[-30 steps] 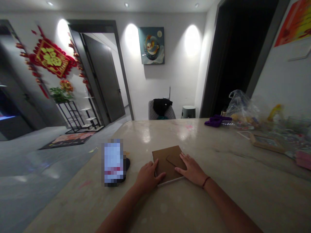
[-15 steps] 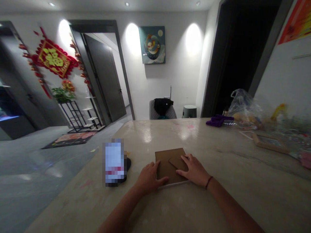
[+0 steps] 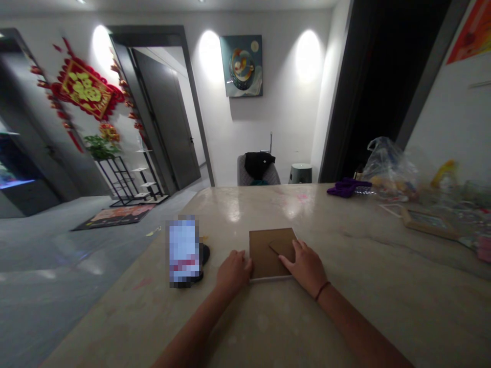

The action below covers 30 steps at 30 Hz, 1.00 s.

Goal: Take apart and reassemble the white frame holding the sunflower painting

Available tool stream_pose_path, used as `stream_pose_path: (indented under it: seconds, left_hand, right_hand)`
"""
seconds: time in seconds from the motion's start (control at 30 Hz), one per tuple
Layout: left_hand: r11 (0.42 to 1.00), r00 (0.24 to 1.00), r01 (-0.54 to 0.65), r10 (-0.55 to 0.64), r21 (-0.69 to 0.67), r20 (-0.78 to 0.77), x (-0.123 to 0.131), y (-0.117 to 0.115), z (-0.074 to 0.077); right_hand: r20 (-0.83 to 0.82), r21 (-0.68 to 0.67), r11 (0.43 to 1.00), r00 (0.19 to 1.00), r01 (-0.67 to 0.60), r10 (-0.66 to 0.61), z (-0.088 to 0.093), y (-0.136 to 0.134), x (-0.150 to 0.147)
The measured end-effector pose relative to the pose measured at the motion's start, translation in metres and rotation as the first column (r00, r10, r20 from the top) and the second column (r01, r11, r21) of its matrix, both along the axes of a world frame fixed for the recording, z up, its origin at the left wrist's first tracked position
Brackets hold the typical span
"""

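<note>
Head view: what is the left hand (image 3: 235, 270) doing?

Its bent fingers touch the left edge of a brown board (image 3: 266, 263); whether they grip beneath it, one cannot tell.

And the right hand (image 3: 308, 266)?

Thumb and fingers spread apart, they rest on the board's right side. A dark red band (image 3: 322, 291) rings that wrist.

Where does the board lie?

Flat on the pale table (image 3: 268, 327), between the two hands. A thin, bent dark line (image 3: 274, 248) marks its face, running toward the right thumb.

Any writing?

A red hanging (image 3: 86, 89) at upper left bears one large gold character, 福; the gold marks under it are too small to read. A phone (image 3: 184, 250) stands left of the left hand, apart from it, its screen masked by coarse squares.

Labels elsewhere?

A black garment (image 3: 258, 164) draped over a grey chair (image 3: 273, 176) shows a small white mark, illegible from here. An orange poster (image 3: 470, 33), cropped at upper right, carries nothing readable. A wood-rimmed frame (image 3: 429, 224) lies on the table's right side.
</note>
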<state>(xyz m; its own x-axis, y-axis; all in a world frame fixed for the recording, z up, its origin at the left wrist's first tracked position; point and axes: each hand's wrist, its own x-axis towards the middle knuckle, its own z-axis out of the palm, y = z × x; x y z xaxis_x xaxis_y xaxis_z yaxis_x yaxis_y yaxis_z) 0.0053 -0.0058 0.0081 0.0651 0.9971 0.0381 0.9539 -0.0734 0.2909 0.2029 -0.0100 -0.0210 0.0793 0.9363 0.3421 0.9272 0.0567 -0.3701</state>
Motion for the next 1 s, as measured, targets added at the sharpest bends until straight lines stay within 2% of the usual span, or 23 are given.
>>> stream_pose_path:
  seconds: [0.1,0.2,0.4,0.57,0.8,0.93,1.0]
  left_hand:
    - [1.0,1.0,0.021,-0.021,0.012,-0.015,0.004,-0.003,0.001]
    - [0.998,0.999,0.03,-0.029,0.062,-0.013,0.008,-0.006,0.001]
    - [0.998,0.995,-0.01,0.004,0.059,0.095,0.004,-0.003,-0.002]
    - [0.997,0.978,-0.055,0.045,0.045,0.205,0.003,-0.002,-0.001]
    - [0.996,0.963,-0.089,0.083,0.015,0.255,0.002,0.001,-0.003]
    - [0.996,0.897,-0.071,0.084,-0.048,0.435,-0.005,0.011,-0.004]
    - [0.997,0.824,0.014,0.034,-0.079,0.565,-0.008,0.015,-0.003]
  right_hand:
    - [0.009,-0.015,0.999,0.999,0.045,-0.045,-0.001,0.0,-0.002]
    - [-0.001,-0.04,0.999,1.0,0.024,-0.024,-0.006,0.001,-0.001]
    - [0.055,-0.09,0.985,0.987,-0.144,0.15,-0.004,-0.004,0.0]
    - [0.111,-0.13,0.929,0.926,-0.348,0.362,0.006,-0.014,-0.01]
    - [0.119,-0.177,0.894,0.893,-0.411,0.434,0.011,-0.019,-0.017]
    - [0.089,-0.155,0.895,0.897,-0.418,0.434,0.015,-0.019,-0.015]
    - [0.059,-0.141,0.896,0.9,-0.42,0.431,0.016,-0.019,-0.013]
